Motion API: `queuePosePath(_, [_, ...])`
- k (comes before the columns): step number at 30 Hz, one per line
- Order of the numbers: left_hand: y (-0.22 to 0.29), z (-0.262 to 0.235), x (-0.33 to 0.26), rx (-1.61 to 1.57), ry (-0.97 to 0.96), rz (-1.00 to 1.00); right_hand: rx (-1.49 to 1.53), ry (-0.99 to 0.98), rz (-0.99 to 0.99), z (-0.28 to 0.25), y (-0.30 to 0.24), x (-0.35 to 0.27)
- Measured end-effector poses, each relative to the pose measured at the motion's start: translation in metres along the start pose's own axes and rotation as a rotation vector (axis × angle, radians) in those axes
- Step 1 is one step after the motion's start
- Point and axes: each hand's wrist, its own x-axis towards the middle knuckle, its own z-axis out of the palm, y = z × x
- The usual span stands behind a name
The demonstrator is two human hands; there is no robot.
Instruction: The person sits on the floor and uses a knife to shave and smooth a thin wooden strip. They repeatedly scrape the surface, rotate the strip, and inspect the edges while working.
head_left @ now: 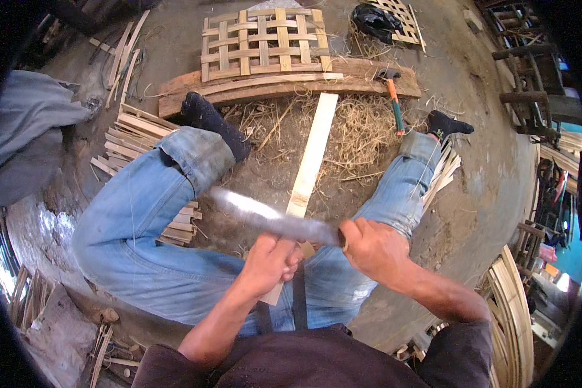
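Observation:
My right hand [374, 247] is wrapped round the handle end of a large knife [255, 210], its broad blade smeared by motion and pointing left. My left hand [269, 262] grips the near part of a long pale bamboo strip [313, 155] just below the blade. The strip runs away from my lap, between my legs, and its far end reaches the thick wooden beam [362, 84]. The blade crosses over the strip just beyond my left hand; whether it touches the strip I cannot tell. The handle is mostly hidden in my right fist.
A woven bamboo lattice [265, 42] leans on the beam. A hammer [396, 107] with an orange and green handle lies against the beam, beside curly shavings [359, 139]. Stacked strips [129, 139] lie beyond my left leg, and more strips [511, 310] stand at the right.

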Motion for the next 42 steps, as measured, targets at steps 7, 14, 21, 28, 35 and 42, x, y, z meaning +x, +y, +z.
queuePosePath(7, [-0.005,0.0,-0.02,-0.024,-0.019,-0.058,0.013,-0.013,0.018,0.004,0.022,0.001])
queuePosePath(14, [-0.013,-0.003,-0.028,0.025,-0.043,-0.037,0.105,-0.145,0.053,0.0,0.015,-0.005])
queuePosePath(21, [-0.018,-0.001,-0.033,0.062,-0.032,-0.066,0.155,-0.123,0.127,0.01,0.023,-0.002])
queuePosePath(28, [-0.02,0.001,-0.036,0.047,-0.011,-0.046,0.082,-0.102,0.053,0.009,0.015,-0.007])
queuePosePath(35, [-0.031,-0.001,-0.045,0.027,-0.063,-0.053,0.128,-0.117,0.099,0.006,0.027,-0.011])
queuePosePath(42, [-0.041,-0.002,-0.044,0.274,-0.146,-0.057,1.033,0.218,0.614,0.042,0.026,0.022])
